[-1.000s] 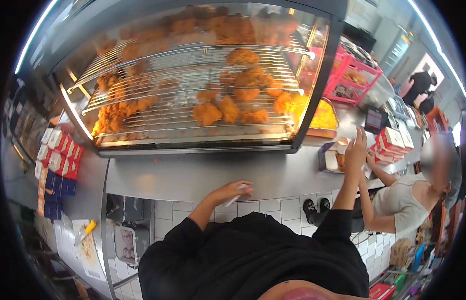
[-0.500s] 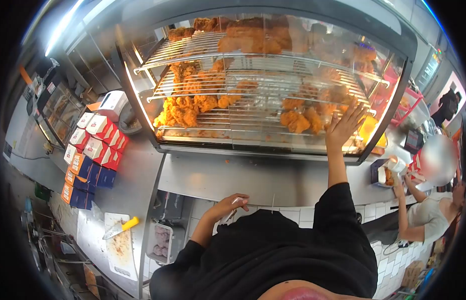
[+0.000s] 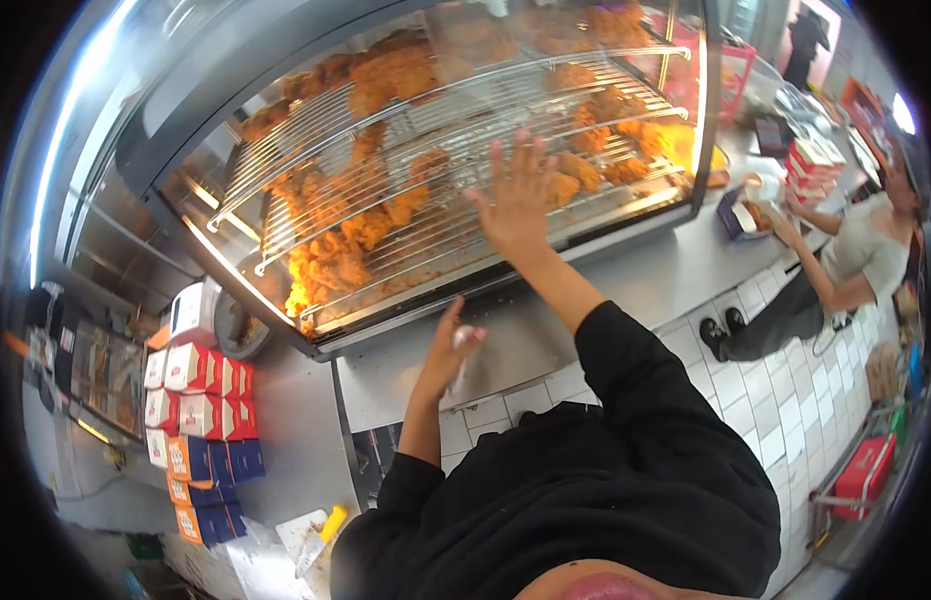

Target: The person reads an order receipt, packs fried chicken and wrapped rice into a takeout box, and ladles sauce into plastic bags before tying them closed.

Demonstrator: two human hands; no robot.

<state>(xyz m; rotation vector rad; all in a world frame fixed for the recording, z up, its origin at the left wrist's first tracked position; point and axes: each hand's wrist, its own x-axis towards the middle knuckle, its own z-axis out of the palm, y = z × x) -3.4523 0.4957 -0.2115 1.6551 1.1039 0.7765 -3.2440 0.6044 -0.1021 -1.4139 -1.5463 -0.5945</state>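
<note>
My right hand (image 3: pixel 516 205) is raised with fingers spread, palm toward the glass front of a heated display cabinet (image 3: pixel 626 235). It appears to press flat on the glass, though blur hides the exact contact. Behind it, pieces of fried chicken (image 3: pixel 331 260) lie on wire racks (image 3: pixel 406 190), with more pieces at the right end. My left hand (image 3: pixel 448 350) is below the cabinet's front edge, above the steel counter (image 3: pixel 386 385). Its fingers are partly curled around a small whitish thing (image 3: pixel 460 375), blurred and too small to name.
Stacked red-and-white boxes (image 3: pixel 201 385) and blue-and-orange boxes (image 3: pixel 211 490) stand on the left counter. A yellow-handled knife (image 3: pixel 331 525) lies on a white cutting board (image 3: pixel 298 530). At right, a co-worker (image 3: pixel 846 255) holds food over a dark box (image 3: pixel 741 218).
My right hand has moved left along the cabinet front, from its right end to the middle. My left hand has risen toward the cabinet. The view has turned and come nearer.
</note>
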